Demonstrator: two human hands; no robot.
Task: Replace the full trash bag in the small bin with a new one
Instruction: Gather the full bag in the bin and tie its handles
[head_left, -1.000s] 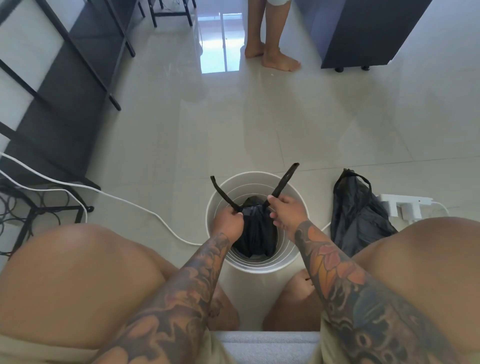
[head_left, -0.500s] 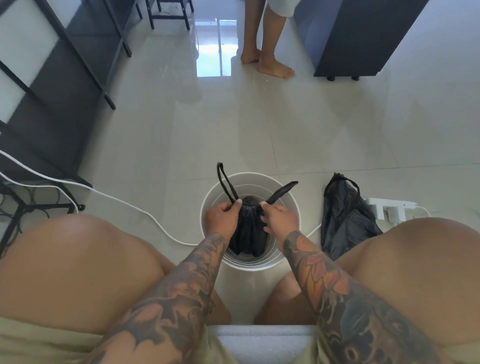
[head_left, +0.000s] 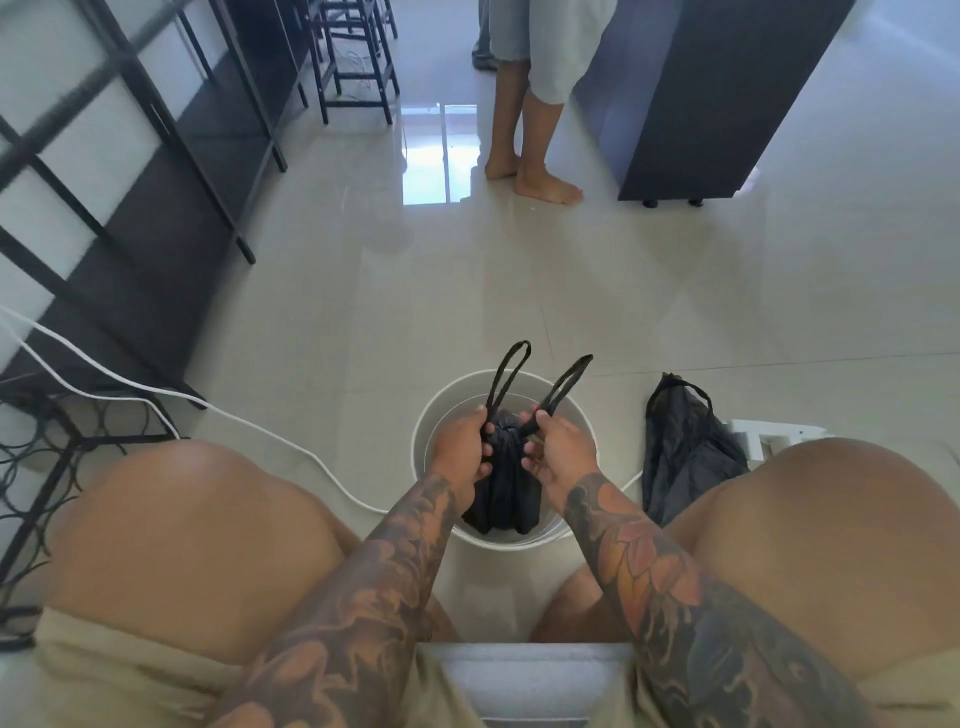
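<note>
A small white round bin (head_left: 439, 410) stands on the floor between my knees. A full black trash bag (head_left: 506, 493) sits inside it, gathered at the top. My left hand (head_left: 462, 449) grips the bag's left handle loop, and my right hand (head_left: 558, 452) grips the right loop. Both loops stick up past the bin's far rim. The knot area lies between my two hands. Another black bag (head_left: 685, 449) lies crumpled on the floor to the right of the bin.
A white cable (head_left: 249, 421) runs across the floor at the left towards the bin. A white power strip (head_left: 774, 436) lies behind the second bag. Black metal shelving (head_left: 156, 208) lines the left side. A barefoot person (head_left: 524, 150) stands ahead near a dark cabinet (head_left: 711, 93).
My hands have drawn closer together over the bag's top. The two handle loops, spread apart before, now stand up side by side. The view has tilted up a little.
</note>
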